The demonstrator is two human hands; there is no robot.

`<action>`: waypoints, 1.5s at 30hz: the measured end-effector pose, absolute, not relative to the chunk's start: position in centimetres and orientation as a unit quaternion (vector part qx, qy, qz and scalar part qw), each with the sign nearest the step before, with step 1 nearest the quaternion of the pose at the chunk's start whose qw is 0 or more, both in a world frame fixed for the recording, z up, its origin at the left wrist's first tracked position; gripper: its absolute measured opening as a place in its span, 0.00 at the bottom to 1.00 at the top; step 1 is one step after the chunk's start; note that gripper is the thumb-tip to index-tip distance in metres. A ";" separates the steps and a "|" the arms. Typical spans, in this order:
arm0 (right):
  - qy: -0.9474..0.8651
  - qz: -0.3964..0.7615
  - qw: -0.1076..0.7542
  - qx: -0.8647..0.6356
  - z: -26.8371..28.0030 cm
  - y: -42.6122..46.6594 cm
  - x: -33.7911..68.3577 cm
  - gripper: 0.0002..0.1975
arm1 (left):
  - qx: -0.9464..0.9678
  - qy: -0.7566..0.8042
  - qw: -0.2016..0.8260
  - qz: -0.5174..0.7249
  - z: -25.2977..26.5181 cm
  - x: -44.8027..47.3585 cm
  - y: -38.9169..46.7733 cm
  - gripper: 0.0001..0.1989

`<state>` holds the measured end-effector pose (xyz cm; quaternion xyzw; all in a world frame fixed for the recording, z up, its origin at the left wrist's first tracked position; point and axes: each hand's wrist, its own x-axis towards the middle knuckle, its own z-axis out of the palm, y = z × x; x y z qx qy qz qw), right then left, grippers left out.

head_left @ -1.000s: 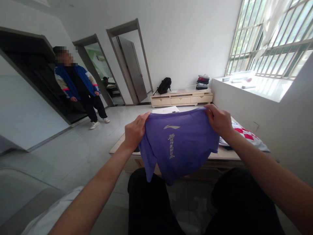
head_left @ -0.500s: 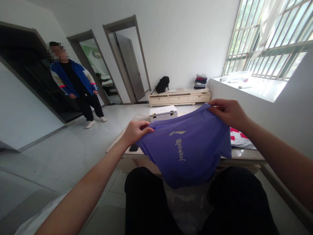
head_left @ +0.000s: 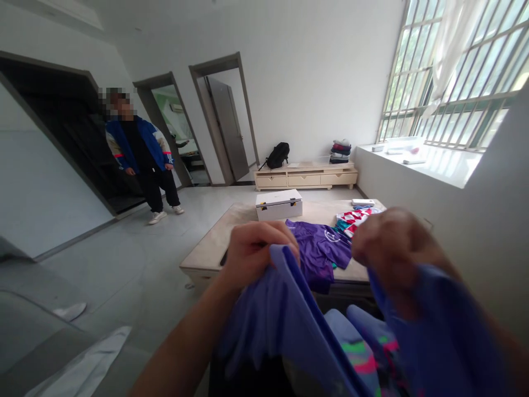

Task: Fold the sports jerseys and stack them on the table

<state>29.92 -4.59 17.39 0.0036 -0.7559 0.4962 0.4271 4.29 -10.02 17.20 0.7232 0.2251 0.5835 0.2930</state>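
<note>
Left hand (head_left: 258,251) and blurred right hand (head_left: 390,251) closed on a blue-purple shirt (head_left: 285,317), lower part cut off.

Table (head_left: 210,237) with box (head_left: 279,205) and clothes (head_left: 318,245)

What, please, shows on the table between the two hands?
In the head view, a dark purple shirt and part of a checked garment show between left hand and right hand.

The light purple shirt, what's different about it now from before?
The left hand and right hand have brought the light purple shirt lower and closer, bunching it; its lettering no longer shows. The dark purple shirt on the table is now uncovered. Both hands still hold the light one. The white box and backpack stayed put.
</note>
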 end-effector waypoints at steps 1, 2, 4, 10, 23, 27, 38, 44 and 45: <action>-0.743 0.532 0.406 0.021 17.1 -4.4 28.3 0.13 | 0.711 0.222 0.301 0.596 16.7 5.4 -9.2 0.18; -0.726 0.563 0.393 0.052 16.7 -4.0 26.8 0.09 | 0.696 0.220 0.306 0.611 16.1 6.3 -8.3 0.19; -0.704 0.572 0.412 0.079 16.1 -3.3 24.7 0.05 | 0.659 0.210 0.314 0.650 15.0 7.6 -6.7 0.19; -0.717 0.459 0.524 0.039 15.1 -2.8 24.2 0.02 | 0.595 0.225 0.346 0.690 13.0 8.8 -5.0 0.22; -0.781 0.356 0.511 -0.052 14.3 -1.7 24.9 0.04 | 0.625 0.333 0.251 0.660 11.9 7.2 -2.7 0.24; -0.774 0.313 0.528 -0.152 13.8 -0.9 25.1 0.04 | 0.630 0.402 0.192 0.636 11.5 6.2 -3.9 0.21; -0.777 -0.005 0.538 -0.327 15.6 0.2 26.1 0.04 | 0.637 0.477 0.218 0.565 7.9 5.7 -4.8 0.14; -0.753 -0.165 0.502 -0.392 14.1 2.2 27.1 0.11 | 0.646 0.491 0.114 0.573 9.5 5.7 -2.8 0.12; -0.741 -0.183 0.504 -0.405 13.6 3.0 27.4 0.12 | 0.650 0.501 0.076 0.566 9.8 5.9 -2.7 0.11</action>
